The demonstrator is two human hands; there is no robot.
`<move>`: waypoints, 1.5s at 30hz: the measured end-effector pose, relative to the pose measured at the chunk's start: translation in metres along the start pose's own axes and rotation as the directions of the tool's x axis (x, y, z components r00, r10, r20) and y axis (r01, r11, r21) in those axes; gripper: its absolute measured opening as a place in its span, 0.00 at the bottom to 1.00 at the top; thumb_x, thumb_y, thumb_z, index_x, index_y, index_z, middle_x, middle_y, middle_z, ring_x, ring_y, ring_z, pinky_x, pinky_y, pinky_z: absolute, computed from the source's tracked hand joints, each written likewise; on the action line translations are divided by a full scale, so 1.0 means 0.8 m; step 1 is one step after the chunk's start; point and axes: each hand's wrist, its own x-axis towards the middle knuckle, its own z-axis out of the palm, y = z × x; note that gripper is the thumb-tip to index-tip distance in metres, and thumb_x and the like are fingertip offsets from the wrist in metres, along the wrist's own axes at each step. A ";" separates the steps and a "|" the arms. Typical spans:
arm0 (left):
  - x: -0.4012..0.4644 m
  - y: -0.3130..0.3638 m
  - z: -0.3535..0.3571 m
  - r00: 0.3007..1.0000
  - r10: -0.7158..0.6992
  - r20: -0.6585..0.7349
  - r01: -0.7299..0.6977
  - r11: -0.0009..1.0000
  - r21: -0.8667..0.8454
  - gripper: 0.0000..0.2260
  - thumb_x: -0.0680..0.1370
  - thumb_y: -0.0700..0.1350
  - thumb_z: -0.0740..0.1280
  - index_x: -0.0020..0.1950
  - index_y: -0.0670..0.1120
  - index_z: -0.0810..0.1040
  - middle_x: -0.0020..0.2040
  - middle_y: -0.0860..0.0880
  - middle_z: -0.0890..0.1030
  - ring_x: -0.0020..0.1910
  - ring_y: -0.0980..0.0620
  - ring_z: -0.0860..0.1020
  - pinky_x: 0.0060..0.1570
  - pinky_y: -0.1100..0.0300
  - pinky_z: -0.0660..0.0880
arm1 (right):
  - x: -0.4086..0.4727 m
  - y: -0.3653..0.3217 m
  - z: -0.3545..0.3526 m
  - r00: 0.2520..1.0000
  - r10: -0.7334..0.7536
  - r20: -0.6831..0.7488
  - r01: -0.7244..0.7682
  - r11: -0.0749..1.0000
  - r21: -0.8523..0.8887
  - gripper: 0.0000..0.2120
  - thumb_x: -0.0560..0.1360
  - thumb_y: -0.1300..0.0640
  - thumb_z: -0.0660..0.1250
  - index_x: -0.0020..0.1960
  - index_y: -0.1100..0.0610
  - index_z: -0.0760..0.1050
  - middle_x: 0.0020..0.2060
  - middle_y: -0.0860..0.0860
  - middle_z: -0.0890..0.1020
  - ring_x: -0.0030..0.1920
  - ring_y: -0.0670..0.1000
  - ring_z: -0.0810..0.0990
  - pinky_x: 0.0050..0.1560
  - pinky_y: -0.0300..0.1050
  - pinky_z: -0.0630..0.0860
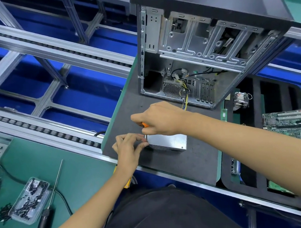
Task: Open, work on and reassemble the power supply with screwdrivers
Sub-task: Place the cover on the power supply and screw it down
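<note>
Hands meet at the supply (168, 142): right hand (158, 119) fisted round an orange screwdriver (145, 124), left hand (129, 148) pinching its corner. Case (204, 51) stands behind; mat (185, 164) bare in front.

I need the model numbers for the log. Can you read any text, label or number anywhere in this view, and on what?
No text is legible in the head view.
Power supply: no readable label on the faces shown.
Computer case: a red mark at its top corner, too blurred to read.
Motherboard: markings too small to read.
RAM stick: white sticker, too small to read.
Orange screwdriver: no print visible.
</note>
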 end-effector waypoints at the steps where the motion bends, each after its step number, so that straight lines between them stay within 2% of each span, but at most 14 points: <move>1: -0.001 -0.001 0.000 1.000 -0.002 -0.010 0.002 1.000 -0.007 0.04 0.76 0.53 0.75 0.48 0.58 0.82 0.50 0.66 0.80 0.58 0.55 0.68 0.52 0.56 0.56 | 0.001 0.000 0.000 1.000 -0.002 0.000 0.002 1.000 0.003 0.09 0.75 0.52 0.63 0.45 0.49 0.62 0.26 0.49 0.67 0.32 0.58 0.70 0.30 0.48 0.56; 4: -0.002 -0.003 -0.001 1.000 -0.006 -0.018 0.006 1.000 -0.014 0.05 0.75 0.53 0.76 0.48 0.59 0.82 0.50 0.66 0.80 0.58 0.57 0.69 0.55 0.54 0.57 | 0.002 -0.001 0.000 1.000 -0.006 0.012 0.006 1.000 0.007 0.08 0.75 0.53 0.63 0.45 0.50 0.62 0.26 0.49 0.69 0.32 0.57 0.70 0.31 0.48 0.59; 8: 0.000 -0.001 -0.002 1.000 -0.016 -0.009 0.015 0.999 -0.041 0.04 0.75 0.54 0.75 0.46 0.59 0.82 0.49 0.65 0.81 0.57 0.58 0.69 0.59 0.52 0.59 | 0.005 -0.003 0.000 1.000 -0.020 0.011 0.021 1.000 -0.017 0.09 0.75 0.52 0.63 0.45 0.49 0.62 0.26 0.49 0.67 0.30 0.56 0.68 0.31 0.48 0.58; 17: 0.002 -0.011 -0.003 0.998 0.064 -0.014 -0.064 0.998 0.004 0.05 0.75 0.58 0.74 0.47 0.62 0.81 0.49 0.69 0.80 0.55 0.61 0.68 0.55 0.52 0.59 | 0.010 -0.009 0.004 0.999 0.041 0.019 -0.041 0.999 0.014 0.08 0.75 0.53 0.63 0.45 0.50 0.63 0.25 0.49 0.67 0.29 0.55 0.69 0.29 0.47 0.58; 20: 0.003 -0.012 -0.004 0.995 0.103 -0.011 -0.103 0.994 0.043 0.05 0.76 0.59 0.73 0.48 0.62 0.81 0.49 0.68 0.80 0.56 0.60 0.68 0.53 0.52 0.59 | 0.007 -0.008 0.001 0.994 0.105 0.019 -0.106 0.994 0.016 0.08 0.75 0.51 0.63 0.46 0.50 0.63 0.27 0.48 0.69 0.28 0.49 0.68 0.29 0.46 0.56; 23: 0.005 -0.012 -0.006 0.993 0.117 0.001 -0.117 0.992 0.044 0.06 0.75 0.61 0.72 0.48 0.61 0.82 0.47 0.69 0.79 0.55 0.58 0.68 0.52 0.52 0.58 | 0.004 -0.007 -0.011 0.999 0.044 0.031 -0.042 0.997 -0.063 0.10 0.73 0.47 0.64 0.49 0.49 0.65 0.39 0.46 0.72 0.28 0.49 0.67 0.30 0.45 0.57; 25: 0.008 -0.013 -0.008 0.993 0.117 0.017 -0.117 0.992 0.038 0.07 0.75 0.61 0.73 0.48 0.61 0.83 0.49 0.68 0.80 0.55 0.60 0.67 0.52 0.53 0.58 | 0.003 -0.006 -0.021 0.996 -0.033 0.079 0.036 0.999 -0.035 0.09 0.73 0.52 0.65 0.51 0.50 0.67 0.47 0.49 0.68 0.29 0.50 0.67 0.30 0.45 0.57; 26: 0.009 -0.015 -0.008 0.993 0.119 0.024 -0.120 0.992 0.037 0.07 0.75 0.61 0.73 0.48 0.61 0.83 0.50 0.68 0.81 0.56 0.62 0.67 0.53 0.53 0.58 | 0.003 -0.005 -0.024 0.990 -0.076 0.119 0.077 0.997 0.001 0.09 0.73 0.56 0.65 0.50 0.50 0.66 0.48 0.49 0.67 0.29 0.49 0.66 0.29 0.45 0.57; 29: 0.012 -0.019 -0.010 0.987 0.153 0.055 -0.157 0.985 0.066 0.08 0.75 0.63 0.72 0.48 0.61 0.83 0.52 0.69 0.81 0.56 0.63 0.66 0.51 0.54 0.57 | 0.006 -0.007 -0.026 0.981 -0.108 0.161 0.108 0.994 0.008 0.09 0.75 0.58 0.64 0.47 0.50 0.64 0.43 0.47 0.66 0.30 0.47 0.65 0.29 0.45 0.54; 32: 0.018 -0.023 -0.011 0.974 0.216 0.075 -0.224 0.967 0.122 0.08 0.75 0.64 0.70 0.49 0.62 0.82 0.51 0.71 0.78 0.55 0.61 0.65 0.50 0.55 0.55 | 0.006 -0.006 -0.018 0.993 -0.034 0.115 0.048 0.992 -0.121 0.06 0.75 0.53 0.62 0.47 0.51 0.64 0.39 0.47 0.72 0.33 0.54 0.69 0.29 0.45 0.55; 35: 0.026 -0.028 -0.013 0.958 0.268 0.101 -0.280 0.950 0.137 0.08 0.76 0.65 0.69 0.49 0.64 0.82 0.53 0.72 0.75 0.56 0.60 0.64 0.50 0.54 0.57 | 0.003 -0.008 -0.014 0.994 0.022 0.107 -0.007 0.990 -0.140 0.07 0.76 0.51 0.61 0.47 0.50 0.62 0.33 0.47 0.72 0.30 0.53 0.69 0.28 0.45 0.54; 39: 0.035 -0.035 -0.017 0.942 0.314 0.116 -0.324 0.943 0.072 0.14 0.76 0.70 0.65 0.50 0.64 0.82 0.56 0.75 0.72 0.55 0.62 0.63 0.52 0.56 0.56 | 0.003 -0.010 -0.022 0.987 -0.092 0.129 0.095 0.995 -0.020 0.06 0.75 0.51 0.61 0.50 0.49 0.65 0.48 0.48 0.69 0.31 0.44 0.65 0.28 0.44 0.58; 42: 0.039 -0.034 -0.019 0.932 0.338 0.133 -0.349 0.935 0.067 0.13 0.75 0.69 0.66 0.48 0.63 0.83 0.55 0.76 0.71 0.54 0.59 0.62 0.50 0.56 0.55 | 0.005 -0.010 -0.029 0.959 -0.191 0.211 0.190 0.981 0.025 0.09 0.77 0.57 0.63 0.50 0.48 0.63 0.45 0.47 0.66 0.31 0.46 0.64 0.29 0.46 0.61; 45: 0.044 -0.033 -0.020 0.918 0.368 0.147 -0.381 0.922 0.069 0.13 0.74 0.68 0.67 0.49 0.62 0.83 0.57 0.77 0.71 0.55 0.60 0.62 0.52 0.60 0.56 | 0.008 -0.009 -0.027 0.977 -0.099 0.187 0.121 0.987 -0.108 0.08 0.77 0.53 0.60 0.47 0.48 0.59 0.41 0.47 0.67 0.32 0.51 0.68 0.30 0.47 0.60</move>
